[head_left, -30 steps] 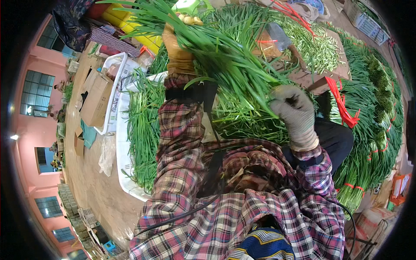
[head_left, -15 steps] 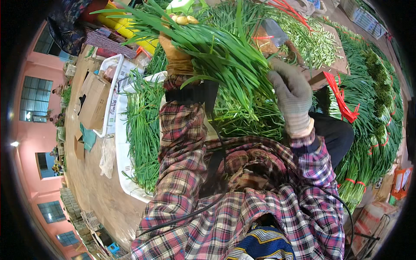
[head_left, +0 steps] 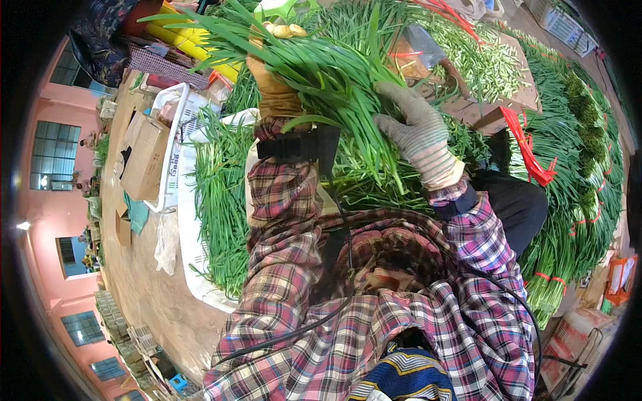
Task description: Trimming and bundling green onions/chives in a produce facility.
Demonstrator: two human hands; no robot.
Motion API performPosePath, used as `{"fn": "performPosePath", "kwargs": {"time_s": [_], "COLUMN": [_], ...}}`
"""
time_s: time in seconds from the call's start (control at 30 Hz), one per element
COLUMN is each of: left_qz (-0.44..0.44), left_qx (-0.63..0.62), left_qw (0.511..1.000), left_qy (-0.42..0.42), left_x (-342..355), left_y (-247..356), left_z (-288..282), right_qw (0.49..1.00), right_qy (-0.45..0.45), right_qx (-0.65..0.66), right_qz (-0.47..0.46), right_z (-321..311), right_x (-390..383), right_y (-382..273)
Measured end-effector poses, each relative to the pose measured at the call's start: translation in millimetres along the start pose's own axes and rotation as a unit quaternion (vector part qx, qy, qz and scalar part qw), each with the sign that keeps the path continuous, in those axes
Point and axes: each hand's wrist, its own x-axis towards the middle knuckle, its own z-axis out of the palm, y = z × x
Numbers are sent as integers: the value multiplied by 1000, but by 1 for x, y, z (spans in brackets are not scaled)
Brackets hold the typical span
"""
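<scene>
My left hand (head_left: 269,83), in a tan-yellow glove with its fingertips showing at the top, is closed around a thick bunch of garlic chives (head_left: 334,83). The bunch is raised in front of me, leaf tips fanning to the left and stems to the right. My right hand (head_left: 421,130), in a grey knit glove, has its thumb and fingers curled against the stem side of the same bunch, with leaves between them. Below the bunch lies a loose heap of chives (head_left: 374,190). The finger ends of my right hand are partly lost among the leaves.
A white crate (head_left: 192,234) full of chives stands to my left, near a cardboard box (head_left: 145,154). On the right, a wooden board (head_left: 528,73) holds cut stem ends and a broad-bladed knife (head_left: 424,47). Red ties (head_left: 528,154) hang from its edge beside stacked chive bundles (head_left: 562,140).
My right hand has moved left along the bunch, from the stem ends toward its middle. My left hand still holds the bunch in about the same place.
</scene>
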Motion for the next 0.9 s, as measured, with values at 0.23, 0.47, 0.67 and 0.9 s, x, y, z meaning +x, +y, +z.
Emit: {"fn": "performPosePath", "kwargs": {"time_s": [0.23,0.47,0.67,0.9], "left_qz": [44,3,5,45], "left_qx": [-84,-51,-22,-94], "left_qw": [995,998,990,982], "left_qy": [14,35,140,160], "left_x": [-7,-12,-9,-5], "left_y": [-22,-1,0,-18], "left_z": [14,-2,4,19], "right_qw": [983,925,943,993], "right_qy": [-33,64,24,43], "right_qx": [-173,309,279,-99], "right_qz": [41,213,178,-44], "right_z": [8,-26,-20,1], "right_x": [17,11,9,16], "right_y": [0,-16,-3,-14]}}
